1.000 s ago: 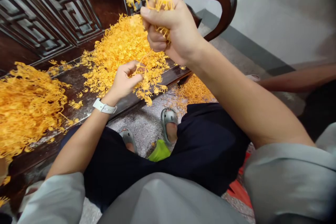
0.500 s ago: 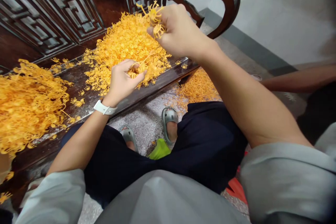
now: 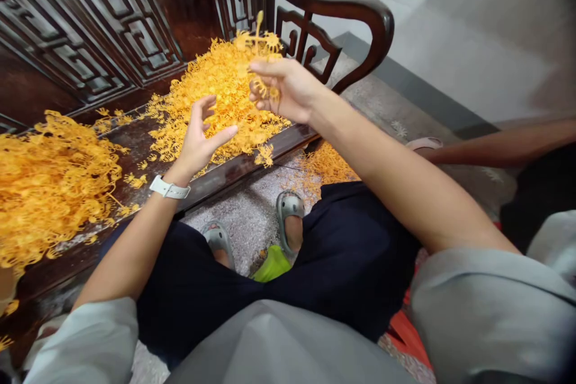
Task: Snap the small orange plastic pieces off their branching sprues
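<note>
My right hand (image 3: 288,87) hangs over a big heap of small orange plastic pieces (image 3: 216,96) on a dark wooden bench seat (image 3: 135,144). Its fingers are loosely curled around a few orange pieces (image 3: 265,89), with a sprue (image 3: 258,30) sticking up behind them. My left hand (image 3: 200,138), with a white watch (image 3: 168,189) on the wrist, hovers just left of it over the same heap. The left fingers are spread and hold nothing.
A second heap of orange plastic (image 3: 49,180) lies at the left of the bench. More pieces (image 3: 326,162) lie on the speckled floor by my grey sandals (image 3: 288,207). The curved armrest (image 3: 342,12) rises at the bench's right end. Another person's arm (image 3: 504,141) reaches in from the right.
My right hand came down from high up to the heap and loosened its grip on the sprue. My left hand let go of its pieces and spread its fingers.
</note>
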`<state>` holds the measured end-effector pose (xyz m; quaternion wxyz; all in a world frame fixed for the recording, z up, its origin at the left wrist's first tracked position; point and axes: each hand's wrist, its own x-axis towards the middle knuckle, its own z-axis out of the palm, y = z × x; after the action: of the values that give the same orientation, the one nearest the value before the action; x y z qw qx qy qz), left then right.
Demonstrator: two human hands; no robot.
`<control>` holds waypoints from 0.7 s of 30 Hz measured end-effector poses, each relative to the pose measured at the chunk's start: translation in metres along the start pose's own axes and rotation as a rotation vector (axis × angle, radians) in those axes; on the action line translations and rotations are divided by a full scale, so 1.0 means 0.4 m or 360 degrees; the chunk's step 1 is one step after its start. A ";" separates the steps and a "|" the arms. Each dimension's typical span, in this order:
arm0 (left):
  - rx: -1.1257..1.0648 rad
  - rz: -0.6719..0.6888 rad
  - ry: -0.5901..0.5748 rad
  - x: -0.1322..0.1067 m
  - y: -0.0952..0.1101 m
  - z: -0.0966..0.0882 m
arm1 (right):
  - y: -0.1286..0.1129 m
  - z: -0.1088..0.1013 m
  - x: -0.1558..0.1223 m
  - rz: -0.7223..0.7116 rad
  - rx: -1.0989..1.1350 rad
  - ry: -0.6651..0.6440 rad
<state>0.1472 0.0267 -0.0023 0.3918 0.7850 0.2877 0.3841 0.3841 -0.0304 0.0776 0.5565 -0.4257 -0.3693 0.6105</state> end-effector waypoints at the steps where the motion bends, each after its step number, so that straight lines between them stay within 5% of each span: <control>1: -0.0015 0.0035 0.0024 0.000 0.006 0.007 | 0.009 0.013 -0.005 0.0023 0.0036 -0.0062; 5: -0.0248 -0.0030 0.0002 -0.010 0.024 0.085 | 0.049 0.062 -0.011 0.0096 0.0158 -0.0229; 9: -0.0359 -0.0220 -0.0007 -0.030 0.017 0.141 | 0.062 0.087 -0.006 0.0162 0.0135 -0.0174; 21: 0.0171 0.0038 -0.0298 -0.033 0.080 0.064 | 0.035 0.056 0.084 0.0327 0.0055 0.0234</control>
<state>0.1660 -0.0104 0.0092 0.3698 0.8406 0.2607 0.2978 0.3576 0.0020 0.0693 0.5237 -0.4954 -0.2714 0.6377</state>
